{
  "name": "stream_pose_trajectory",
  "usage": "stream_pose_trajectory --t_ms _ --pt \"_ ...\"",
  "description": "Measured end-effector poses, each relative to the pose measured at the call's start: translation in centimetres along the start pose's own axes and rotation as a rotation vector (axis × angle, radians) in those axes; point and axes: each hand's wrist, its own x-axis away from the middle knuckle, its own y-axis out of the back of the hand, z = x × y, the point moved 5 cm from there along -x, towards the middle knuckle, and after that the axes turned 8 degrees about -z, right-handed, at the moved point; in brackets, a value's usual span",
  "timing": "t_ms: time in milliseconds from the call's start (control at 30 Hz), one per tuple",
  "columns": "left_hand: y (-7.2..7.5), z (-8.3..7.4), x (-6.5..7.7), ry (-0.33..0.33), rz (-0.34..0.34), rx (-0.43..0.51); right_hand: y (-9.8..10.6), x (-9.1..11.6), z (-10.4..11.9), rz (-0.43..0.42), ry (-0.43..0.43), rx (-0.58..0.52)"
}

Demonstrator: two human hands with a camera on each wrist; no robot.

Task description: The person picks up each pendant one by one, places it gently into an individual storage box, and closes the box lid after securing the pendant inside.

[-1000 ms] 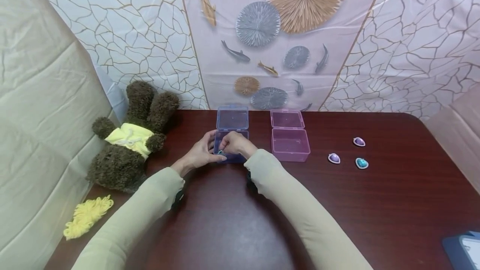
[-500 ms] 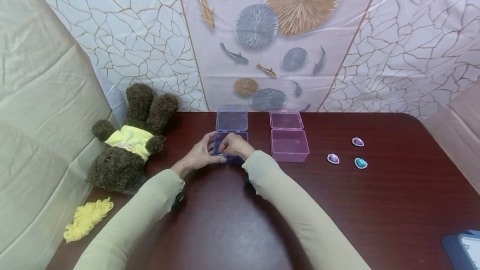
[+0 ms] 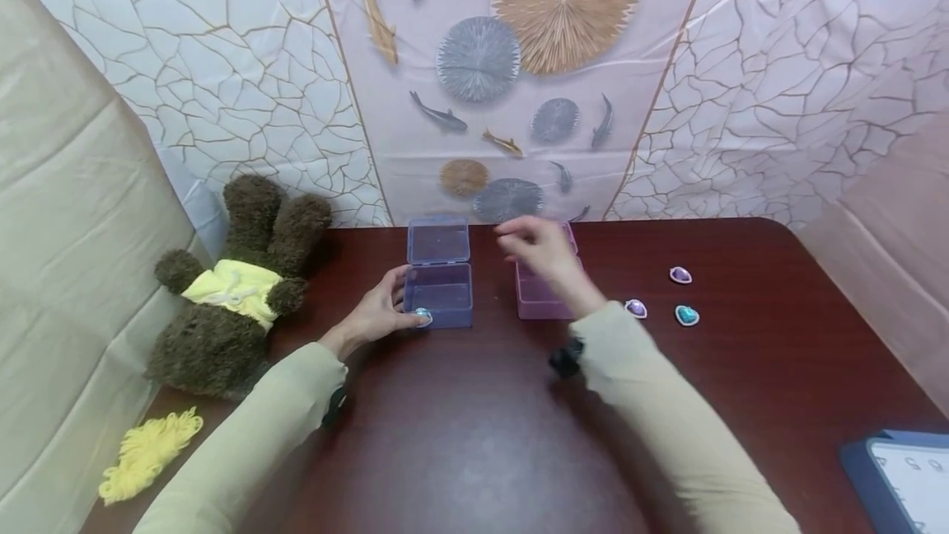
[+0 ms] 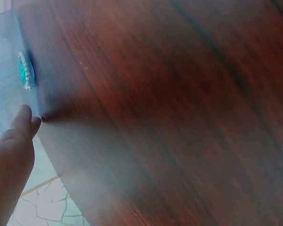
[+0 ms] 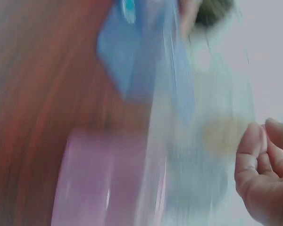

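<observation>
A translucent blue plastic box (image 3: 451, 318) stands with its lid raised at the middle of the table. My left hand (image 3: 378, 306) holds its left side, the thumb at the front corner and the fingers along the side wall. A teal heart-shaped gem with a pearly edge (image 3: 423, 317) lies low in the box's front left corner, near my thumb. My right hand (image 3: 544, 252) is in the air over a pink plastic box (image 3: 537, 308), partly covering it. Its fingers (image 5: 251, 141) are loosely bent toward the thumb, with nothing visible between them.
To the right lie two purple gems (image 3: 680, 274) (image 3: 635, 308) and a teal gem (image 3: 687, 316). A brown plush toy (image 3: 211, 344) in yellow cloth and a yellow yarn bundle (image 3: 151, 453) lie left. A dark-framed display (image 3: 900, 476) is at the front right.
My right hand has come out of the blue box and moved right, over the pink box. The teal gem in the blue box is now in plain sight. My left hand stays on the box.
</observation>
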Motion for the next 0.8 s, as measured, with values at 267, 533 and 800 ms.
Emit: stream_pose_trajectory --t_ms 267,533,800 --pt "0.4 -0.1 0.1 -0.013 0.005 0.007 13.6 3.5 -8.3 -0.224 -0.231 -0.015" --pt "0.1 -0.1 -0.1 -0.028 0.019 0.010 19.3 7.5 -13.7 -0.116 -0.467 0.220" --pt "-0.1 -0.2 -0.1 -0.032 0.023 0.014 19.5 8.3 -15.4 -0.037 -0.544 0.229"
